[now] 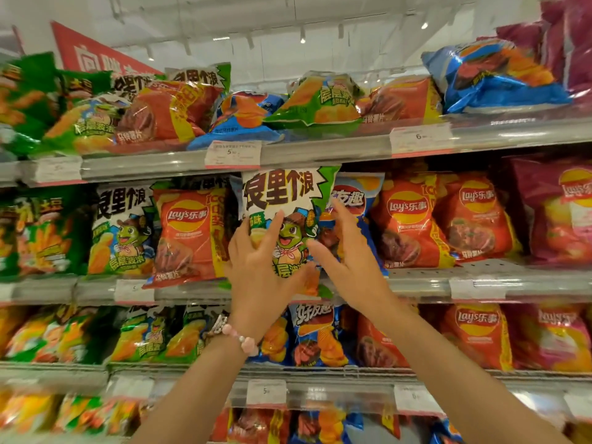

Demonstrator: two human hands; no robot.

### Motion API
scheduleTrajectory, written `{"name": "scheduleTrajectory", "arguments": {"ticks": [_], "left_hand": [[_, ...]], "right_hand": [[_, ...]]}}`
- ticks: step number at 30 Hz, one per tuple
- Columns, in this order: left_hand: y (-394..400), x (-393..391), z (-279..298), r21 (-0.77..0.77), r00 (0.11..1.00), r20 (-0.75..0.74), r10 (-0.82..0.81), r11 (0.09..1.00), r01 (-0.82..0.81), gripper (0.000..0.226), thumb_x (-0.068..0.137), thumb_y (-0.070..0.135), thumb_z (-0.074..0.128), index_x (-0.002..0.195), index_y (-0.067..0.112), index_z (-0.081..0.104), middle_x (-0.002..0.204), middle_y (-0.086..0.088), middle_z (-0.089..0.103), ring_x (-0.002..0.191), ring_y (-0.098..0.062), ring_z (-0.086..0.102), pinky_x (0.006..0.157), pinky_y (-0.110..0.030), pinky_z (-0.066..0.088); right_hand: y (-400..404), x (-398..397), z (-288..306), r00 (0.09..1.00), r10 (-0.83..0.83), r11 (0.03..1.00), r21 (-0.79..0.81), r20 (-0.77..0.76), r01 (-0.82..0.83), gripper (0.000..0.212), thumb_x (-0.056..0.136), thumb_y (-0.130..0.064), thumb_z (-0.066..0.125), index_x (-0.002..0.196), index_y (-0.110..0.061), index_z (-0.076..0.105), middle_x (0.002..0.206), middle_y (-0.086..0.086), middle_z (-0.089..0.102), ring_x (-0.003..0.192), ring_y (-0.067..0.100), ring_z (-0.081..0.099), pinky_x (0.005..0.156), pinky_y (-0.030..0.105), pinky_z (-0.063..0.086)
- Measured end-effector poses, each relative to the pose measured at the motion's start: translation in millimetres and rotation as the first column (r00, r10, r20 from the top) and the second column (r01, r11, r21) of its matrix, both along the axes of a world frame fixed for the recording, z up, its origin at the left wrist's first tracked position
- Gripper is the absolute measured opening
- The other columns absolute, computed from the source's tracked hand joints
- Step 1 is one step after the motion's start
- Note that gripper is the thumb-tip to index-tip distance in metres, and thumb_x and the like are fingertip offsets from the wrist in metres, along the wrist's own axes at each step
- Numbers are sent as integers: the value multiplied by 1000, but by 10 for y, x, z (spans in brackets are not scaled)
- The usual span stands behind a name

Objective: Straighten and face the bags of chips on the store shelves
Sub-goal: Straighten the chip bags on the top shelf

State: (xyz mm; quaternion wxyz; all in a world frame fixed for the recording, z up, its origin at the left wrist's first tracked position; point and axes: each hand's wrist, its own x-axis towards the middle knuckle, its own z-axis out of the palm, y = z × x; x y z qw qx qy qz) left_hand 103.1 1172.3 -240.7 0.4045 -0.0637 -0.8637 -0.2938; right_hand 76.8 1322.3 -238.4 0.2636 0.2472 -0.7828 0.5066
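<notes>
Grey store shelves (416, 280) with price tags (233, 154), chip bags (189, 232) upright or slumped along each tier.

Landmark: white price tag (233, 154) marked 5, clipped to the grey rail of the top shelf edge. Well right of it on the same rail, second white tag (421, 140) reading 6. Up and left of it, red sign (96, 56) with white characters, partly hidden, tilted. Above it, white ceiling grid with hanging hooks (250, 40) and small ceiling lights (424, 25). Far below it, two rails down, another tag (266, 391) marked 5. Below and slightly right of it, a pink bead bracelet (238, 338).
</notes>
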Motion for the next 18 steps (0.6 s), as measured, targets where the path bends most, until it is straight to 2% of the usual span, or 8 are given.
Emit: {"name": "scheduleTrajectory", "arguments": {"ticks": [1,3,6,9,12,14,16,18], "left_hand": [[38,30,-23,-3,1000,-12,5,1000,-5,86,71,56,69,144,46,24,155,-12,19,143,-30,15,107,-57,22],[93,95,-51,10,1000,-31,-4,1000,4,90,72,47,73,144,46,18,154,-15,23,143,-32,17,106,-61,25],[99,157,-61,73,1000,-12,-5,997,6,102,63,47,70,149,37,15,151,-8,30,140,-28,24,104,-60,31],[46,190,-29,100,999,-16,-52,994,53,108,57,54,66,150,28,18,147,-2,35,136,-24,31,102,-55,36],[-116,204,-11,23,986,-41,-163,986,164,106,64,66,65,150,27,18,144,0,40,135,-20,33,103,-50,38],[-302,177,-18,-9,974,-40,-223,975,223,92,73,68,59,148,33,17,146,3,36,136,-16,31,107,-49,35],[-550,94,-15,16,983,-73,-170,985,171,79,80,67,51,145,36,19,146,7,33,135,-12,30,109,-49,32],[-849,-53,12,101,993,-115,12,995,-1,78,83,62,54,146,25,28,143,-3,38,132,-19,35,107,-51,34]], "right_hand": [[-57,44,16,987,131,989,-84,95,-123,101,70,-76,56,150,-37,8,152,-21,23,134,-7,26,102,7,28],[-134,57,43,953,244,963,-165,181,-215,117,59,-67,70,150,-39,1,148,-24,25,128,-11,32,96,3,32],[-183,12,6,949,256,953,-215,187,-214,116,62,-46,79,151,-34,5,143,-20,35,115,-14,44,88,1,39],[-215,-21,-46,962,239,949,-242,134,-202,114,58,-44,79,150,-34,13,131,-24,41,104,-26,45,80,-1,41],[-212,-49,-15,961,248,932,-300,120,-203,110,58,-41,79,150,-32,19,129,-25,47,108,-18,50,83,4,45],[-191,-71,4,961,249,921,-336,124,-195,107,59,-35,80,149,-31,22,125,-27,48,101,-25,49,76,-1,42],[-172,-95,4,962,228,920,-355,147,-164,102,64,-28,81,148,-33,24,119,-32,44,91,-34,44,68,-5,39],[-172,-113,-2,965,196,924,-364,175,-121,99,68,-23,81,148,-35,24,122,-32,42,94,-31,44,69,-2,41]]}}
